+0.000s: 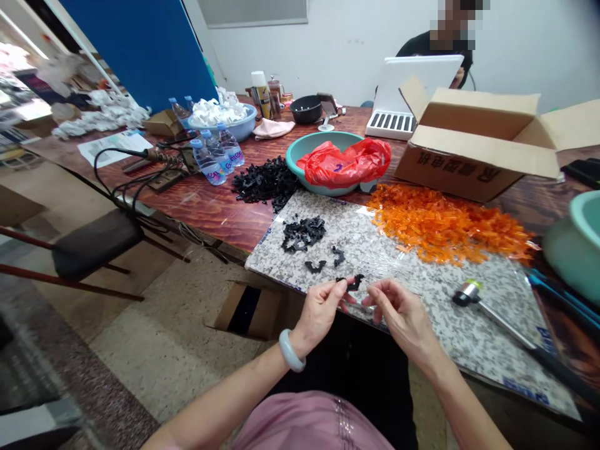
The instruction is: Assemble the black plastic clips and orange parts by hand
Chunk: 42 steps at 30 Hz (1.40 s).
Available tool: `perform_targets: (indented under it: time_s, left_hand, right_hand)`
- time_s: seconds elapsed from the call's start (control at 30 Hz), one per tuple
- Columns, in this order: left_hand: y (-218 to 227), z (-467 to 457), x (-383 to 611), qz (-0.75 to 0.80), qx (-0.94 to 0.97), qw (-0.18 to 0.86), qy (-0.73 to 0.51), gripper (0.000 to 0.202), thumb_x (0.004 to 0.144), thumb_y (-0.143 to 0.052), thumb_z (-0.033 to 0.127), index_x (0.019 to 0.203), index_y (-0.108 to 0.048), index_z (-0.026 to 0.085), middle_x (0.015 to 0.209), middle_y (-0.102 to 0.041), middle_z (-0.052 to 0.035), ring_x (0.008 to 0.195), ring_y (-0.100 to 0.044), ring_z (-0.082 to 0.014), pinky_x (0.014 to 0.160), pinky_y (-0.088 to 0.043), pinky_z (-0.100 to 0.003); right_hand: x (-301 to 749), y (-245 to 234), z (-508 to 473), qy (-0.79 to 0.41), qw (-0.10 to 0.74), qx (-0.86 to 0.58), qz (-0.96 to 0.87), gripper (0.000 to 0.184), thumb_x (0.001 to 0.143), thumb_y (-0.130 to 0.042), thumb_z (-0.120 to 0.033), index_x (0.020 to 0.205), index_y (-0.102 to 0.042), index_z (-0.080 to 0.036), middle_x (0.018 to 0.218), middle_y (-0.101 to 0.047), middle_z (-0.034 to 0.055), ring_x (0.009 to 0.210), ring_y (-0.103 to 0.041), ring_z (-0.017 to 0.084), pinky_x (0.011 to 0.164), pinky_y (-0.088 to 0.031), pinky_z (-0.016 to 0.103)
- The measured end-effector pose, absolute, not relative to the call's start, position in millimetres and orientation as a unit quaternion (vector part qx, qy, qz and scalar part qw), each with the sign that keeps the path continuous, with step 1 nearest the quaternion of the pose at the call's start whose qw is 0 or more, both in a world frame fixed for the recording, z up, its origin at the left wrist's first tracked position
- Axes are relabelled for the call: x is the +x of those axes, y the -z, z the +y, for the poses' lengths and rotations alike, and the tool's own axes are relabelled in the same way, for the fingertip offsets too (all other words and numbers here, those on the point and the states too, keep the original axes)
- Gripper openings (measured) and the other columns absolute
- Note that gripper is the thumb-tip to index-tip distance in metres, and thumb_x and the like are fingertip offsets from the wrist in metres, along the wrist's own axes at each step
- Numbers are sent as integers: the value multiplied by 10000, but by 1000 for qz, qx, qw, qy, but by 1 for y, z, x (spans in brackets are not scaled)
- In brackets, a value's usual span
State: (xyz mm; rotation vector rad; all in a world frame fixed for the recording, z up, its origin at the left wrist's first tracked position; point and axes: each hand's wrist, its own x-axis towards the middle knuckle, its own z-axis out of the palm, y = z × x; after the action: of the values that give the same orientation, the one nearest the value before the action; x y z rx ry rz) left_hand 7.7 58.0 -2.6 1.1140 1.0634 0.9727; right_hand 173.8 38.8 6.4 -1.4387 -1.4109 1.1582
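Note:
My left hand pinches a small black plastic piece between thumb and fingers, above a speckled granite slab. My right hand is curled beside it, fingertips close to the piece; I cannot tell whether they touch it. On the slab lie a heap of black plastic pieces and a couple of loose ones. More black pieces are piled on the wooden table. Amber-orange plastic pieces spread across the slab's far edge.
A hammer lies on the slab to the right. Beyond stand a teal basin holding a red plastic bag, a cardboard box, water bottles and a corded soldering iron. A seated person is at the back.

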Motion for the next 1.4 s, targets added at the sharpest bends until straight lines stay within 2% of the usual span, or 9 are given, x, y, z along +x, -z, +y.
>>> perform_targets:
  time_s: [0.07,0.13,0.27,0.4,0.67,0.87,1.13,1.3,1.4]
  left_hand:
    - [2,58,9,459,491,609,-421,378,875,-506,410,1026,-688,115,731,-689,-54,607,-571,-140,645,-462,-255]
    - [1,58,9,459,502,600,-420,366,876,-504,408,954,-705,112,735,-686,-54,616,-571,-140,658,-462,-257]
    - [0,58,10,463,517,586,-419,381,874,-502,399,715,-698,113,713,-670,-47,620,-566,-135,661,-451,-247]
    - [0,56,11,464,525,576,-421,371,876,-503,370,665,-671,116,670,-635,-34,621,-545,-129,651,-436,-237]
    - [0,53,12,449,517,592,-425,386,884,-486,377,654,-642,110,670,-613,-32,645,-545,-131,685,-443,-250]
    - [5,53,14,435,480,633,-425,369,887,-485,389,738,-659,99,723,-630,-48,670,-565,-138,706,-464,-271]
    - [8,51,14,418,457,663,-421,355,885,-487,398,779,-659,106,708,-612,-45,726,-595,-168,748,-471,-307]
    - [5,50,13,416,456,665,-421,342,889,-481,382,900,-685,108,709,-595,-40,711,-564,-154,739,-457,-300]
    - [5,50,13,414,452,667,-424,330,889,-486,370,901,-685,107,709,-589,-37,690,-539,-138,730,-448,-291]
  right_hand:
    - [171,-9,35,-473,377,-574,-552,293,894,-461,-480,871,-503,-191,655,-645,10,389,-504,92,390,-393,202]
    - [167,-10,31,-467,365,-580,-559,275,906,-438,-474,903,-481,-203,581,-611,-20,354,-470,87,362,-355,192]
    - [162,-12,29,-415,385,-572,-594,239,899,-472,-433,913,-516,-199,593,-580,-14,462,-514,111,433,-394,208]
    - [158,-15,28,-364,409,-570,-612,204,883,-517,-387,841,-573,-196,708,-628,19,580,-576,128,535,-451,223]
    - [150,-12,24,-214,419,-599,-648,156,848,-578,-346,788,-596,-204,609,-600,-17,478,-519,96,481,-416,213]
    - [149,-9,22,-144,437,-587,-666,114,850,-576,-280,771,-600,-202,602,-594,-20,469,-492,80,477,-401,198]
    - [152,-9,22,-128,444,-551,-695,86,829,-597,-199,745,-588,-186,588,-567,-45,464,-482,57,470,-379,166]
    - [153,-9,22,-129,432,-543,-708,92,832,-592,-185,743,-572,-180,589,-545,-43,477,-480,61,485,-375,169]
    - [153,-9,22,-122,426,-536,-719,104,840,-580,-178,737,-560,-176,591,-536,-38,483,-478,65,492,-370,173]
